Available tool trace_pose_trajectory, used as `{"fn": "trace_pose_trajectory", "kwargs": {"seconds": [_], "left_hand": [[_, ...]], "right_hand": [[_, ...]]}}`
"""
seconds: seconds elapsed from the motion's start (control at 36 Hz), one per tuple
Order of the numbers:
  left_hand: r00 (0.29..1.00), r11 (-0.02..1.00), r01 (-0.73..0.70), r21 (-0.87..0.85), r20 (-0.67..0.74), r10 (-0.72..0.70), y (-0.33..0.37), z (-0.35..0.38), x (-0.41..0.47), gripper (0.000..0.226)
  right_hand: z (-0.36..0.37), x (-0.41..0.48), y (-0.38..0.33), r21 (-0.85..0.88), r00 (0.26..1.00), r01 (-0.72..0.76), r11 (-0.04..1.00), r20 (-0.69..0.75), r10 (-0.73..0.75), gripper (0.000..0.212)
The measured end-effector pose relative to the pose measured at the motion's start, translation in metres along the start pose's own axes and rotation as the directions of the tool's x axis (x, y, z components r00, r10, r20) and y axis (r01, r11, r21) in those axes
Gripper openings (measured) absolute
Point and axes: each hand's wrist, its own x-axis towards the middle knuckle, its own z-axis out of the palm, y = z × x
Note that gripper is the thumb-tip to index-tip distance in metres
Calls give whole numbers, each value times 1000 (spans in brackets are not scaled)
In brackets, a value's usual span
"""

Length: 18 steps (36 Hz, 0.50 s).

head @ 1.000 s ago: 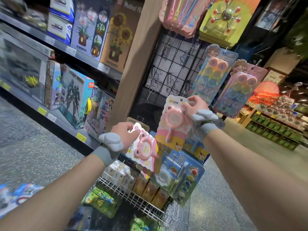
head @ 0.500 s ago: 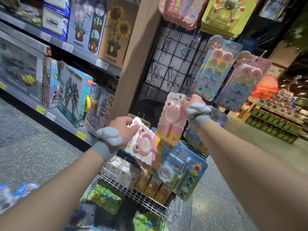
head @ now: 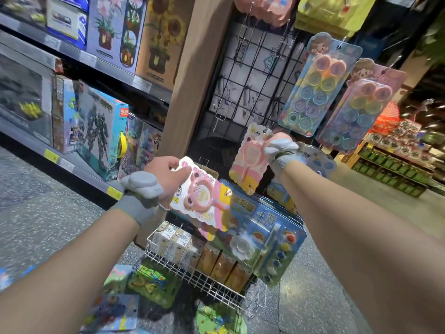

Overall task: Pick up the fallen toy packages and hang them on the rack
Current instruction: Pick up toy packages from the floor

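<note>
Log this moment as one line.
left hand: grips tilted pink bear-toy package | right hand: holds upright pink bear-toy package at wire rack | hung: unclear

Black wire rack (head: pixel 252 75): two stamp packs (head: pixel 315 85) hang from it. Speckled floor (head: pixel 29 213): toy packages (head: pixel 149 283) lie below basket (head: pixel 197 279).

Hidden around the wire rack (head: pixel 250 75)
Before the rack, the right hand (head: pixel 274 139) is mostly behind its wrist band (head: pixel 281 147) and the upper pink package (head: pixel 249 162); whether that card hangs on the rack is unclear. Top-hung packages (head: pixel 265 8) are cropped; floor packages (head: pixel 154 283) below are blurred.
</note>
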Motion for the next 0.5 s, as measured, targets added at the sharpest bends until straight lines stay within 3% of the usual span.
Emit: {"fn": "trace_pose_trajectory", "kwargs": {"seconds": [0.08,0.19,0.25,0.36,0.47,0.5], "left_hand": [[1000,1000,10,6,1,-10,0,-3,0,33],[1000,1000,5,2,12,-5,3,-2,-1,15],[1000,1000,7,-7,17,-7,3,-1,-2,16],[1000,1000,12,-23,6,-11,5,0,-3,25],[1000,999,19,-27,0,-19,5,0,-5,34],[1000,999,25,-25,3,-25,5,-1,-4,34]], "right_hand": [[2,2,-4,-114,999,22,993,50,-16,26],[3,5,-3,-199,1000,9,980,-1,-10,21],[1,10,-3,-70,999,-13,997,-38,11,20],[4,8,2,47,998,22,999,-63,-19,44],[8,6,3,117,993,-92,989,-59,99,29],[7,8,3,142,997,-57,988,-44,64,33]]}}
